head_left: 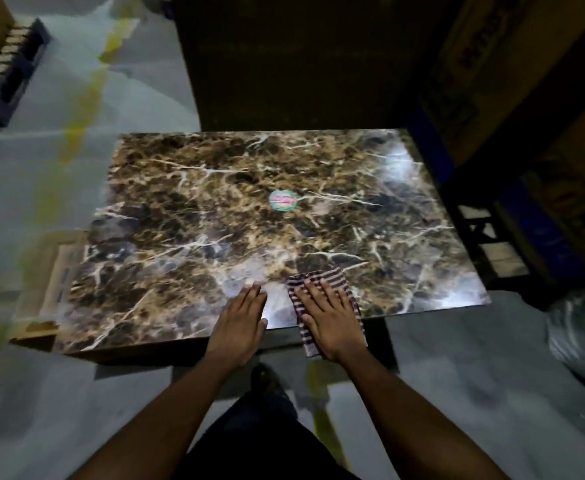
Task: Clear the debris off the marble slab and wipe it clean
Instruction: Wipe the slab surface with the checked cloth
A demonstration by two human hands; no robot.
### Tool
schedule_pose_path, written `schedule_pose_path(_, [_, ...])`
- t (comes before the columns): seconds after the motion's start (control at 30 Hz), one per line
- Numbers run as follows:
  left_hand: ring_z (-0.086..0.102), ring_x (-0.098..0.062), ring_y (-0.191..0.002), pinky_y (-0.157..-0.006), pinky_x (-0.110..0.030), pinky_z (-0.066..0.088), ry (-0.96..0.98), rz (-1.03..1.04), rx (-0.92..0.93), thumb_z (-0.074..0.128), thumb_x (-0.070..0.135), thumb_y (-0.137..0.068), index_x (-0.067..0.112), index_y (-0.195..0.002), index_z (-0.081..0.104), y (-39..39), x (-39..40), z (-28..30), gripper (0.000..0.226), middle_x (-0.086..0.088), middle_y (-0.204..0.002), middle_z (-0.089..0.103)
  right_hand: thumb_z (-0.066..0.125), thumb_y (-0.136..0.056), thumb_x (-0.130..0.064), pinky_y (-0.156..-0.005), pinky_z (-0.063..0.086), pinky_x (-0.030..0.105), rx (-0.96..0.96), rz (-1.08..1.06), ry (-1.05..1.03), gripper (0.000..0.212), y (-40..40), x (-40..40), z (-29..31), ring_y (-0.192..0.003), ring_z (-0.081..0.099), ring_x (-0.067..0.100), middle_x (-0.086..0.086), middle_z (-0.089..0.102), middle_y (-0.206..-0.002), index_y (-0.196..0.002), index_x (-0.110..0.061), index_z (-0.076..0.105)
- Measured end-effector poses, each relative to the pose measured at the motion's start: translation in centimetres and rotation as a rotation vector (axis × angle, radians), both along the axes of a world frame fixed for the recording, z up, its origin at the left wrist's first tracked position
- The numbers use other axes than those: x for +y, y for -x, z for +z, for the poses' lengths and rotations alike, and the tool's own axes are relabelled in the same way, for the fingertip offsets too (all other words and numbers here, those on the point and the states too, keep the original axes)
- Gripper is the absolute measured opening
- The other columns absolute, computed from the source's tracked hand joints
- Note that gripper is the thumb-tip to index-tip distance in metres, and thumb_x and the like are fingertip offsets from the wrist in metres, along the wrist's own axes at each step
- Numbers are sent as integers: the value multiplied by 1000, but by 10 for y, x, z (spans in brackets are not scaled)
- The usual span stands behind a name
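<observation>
So I'm looking down at the marble slab (pixel 215 209), brown with pale veins, lying flat and low over the grey floor (pixel 138 81). My right hand (pixel 331 317) is flat on a striped cloth (pixel 332 277) at the near edge of the slab, fingers straight and spread, pressing it down; the cloth's tail hangs off the near edge. My left hand (pixel 241 323) sits just left of it, also flat on the stone, fingers straight and together, holding nothing. There's a round sticker (pixel 283 200) near the middle of the slab, well apart from both hands. Cardboard boxes (pixel 526 81) are stacked on the far right, and a pallet (pixel 7 74) sits far left.
</observation>
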State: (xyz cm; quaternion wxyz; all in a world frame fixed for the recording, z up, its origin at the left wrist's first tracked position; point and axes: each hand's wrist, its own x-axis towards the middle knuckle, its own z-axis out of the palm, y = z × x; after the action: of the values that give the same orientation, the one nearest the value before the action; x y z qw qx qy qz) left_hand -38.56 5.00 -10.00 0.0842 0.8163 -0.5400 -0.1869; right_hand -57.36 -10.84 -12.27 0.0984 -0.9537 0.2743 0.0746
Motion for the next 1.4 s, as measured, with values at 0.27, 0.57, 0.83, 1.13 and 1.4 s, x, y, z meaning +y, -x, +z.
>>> schedule_pose_path(0.27, [10, -21, -155, -124, -39, 12, 16, -210, 46, 22, 45, -100, 18, -159, 25, 33, -123, 4, 65, -1, -168, 12, 15, -105, -52, -122, 3, 44, 45, -345, 28, 59, 86, -94, 0, -157, 10, 23, -8, 9, -170, -162, -35, 13])
schedule_pose_path(0.57, [15, -21, -154, -119, -32, 2, 2, -204, 1, 20, 49, -101, 18, -159, 26, 83, -219, -8, 66, -1, -166, 18, 11, -101, -55, -124, 5, 50, 35, -529, 10, 64, 141, -212, 2, -158, 7, 25, -8, 9, -170, -162, -36, 14])
schedule_pose_path(0.83, [15, -21, -153, -120, -41, 11, -48, 107, -41, 24, 45, -101, 19, -158, 28, 148, -282, -14, 63, -1, -167, 16, 21, -107, -55, -108, 41, 54, 19, -407, -98, 56, 137, -349, 15, -147, 25, 37, -18, -5, -170, -158, -50, -2])
schedule_pose_path(1.13, [-5, -15, -154, -123, -38, 4, 18, 167, -45, 13, 53, -98, 26, -160, 13, 202, -341, 10, 68, 7, -168, -2, 42, -108, -32, -93, 51, 39, -86, -413, -77, 43, 114, -467, 27, -121, 60, 33, -4, 42, -158, -151, -33, 42])
schedule_pose_path(1.4, [1, -18, -154, -122, -46, 12, 41, 282, 36, 25, 48, -103, 28, -157, 22, 195, -368, 21, 58, 4, -168, 9, 46, -103, -21, -62, 48, 30, -817, -1165, -1240, 31, 136, -476, 46, -75, 65, 29, 28, 72, -97, -97, -2, 69])
